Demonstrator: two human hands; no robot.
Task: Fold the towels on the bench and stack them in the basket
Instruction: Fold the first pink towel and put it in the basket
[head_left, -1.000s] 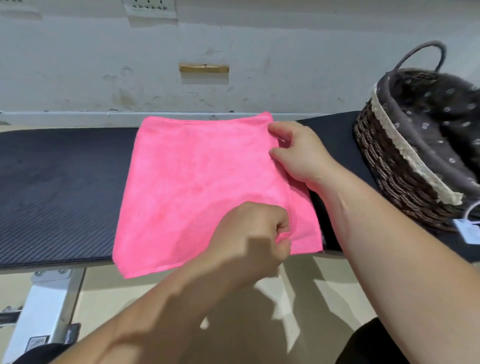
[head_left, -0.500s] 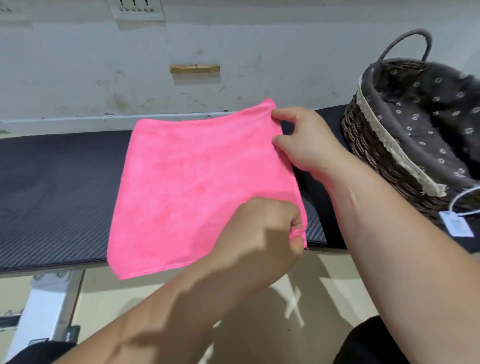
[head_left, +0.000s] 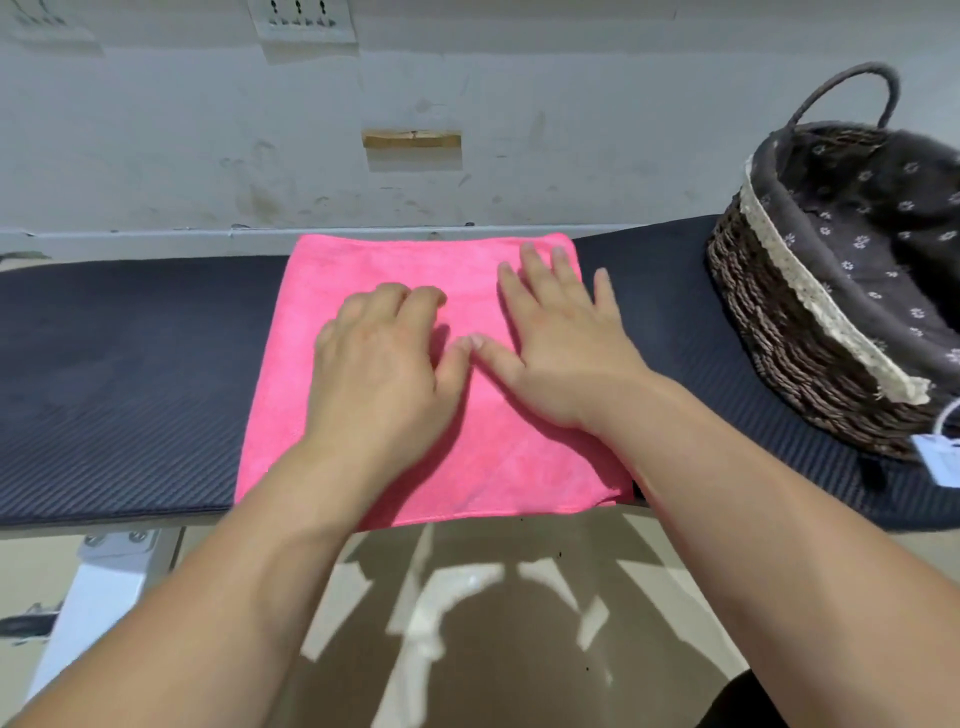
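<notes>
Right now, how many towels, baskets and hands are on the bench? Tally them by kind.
Pink towel: 1
Basket: 1
Hands: 2, left hand and right hand, both resting on the towel
Total: 4

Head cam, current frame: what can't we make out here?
Head view only:
- Brown wicker basket with grey flowered lining: the right edge cuts it off, so its floor and any contents are unseen.
- Pink towel: the left hand and right hand cover its middle, so the layer count is unclear.
- White tag beside the basket: cut by the edge, print too small.
</notes>
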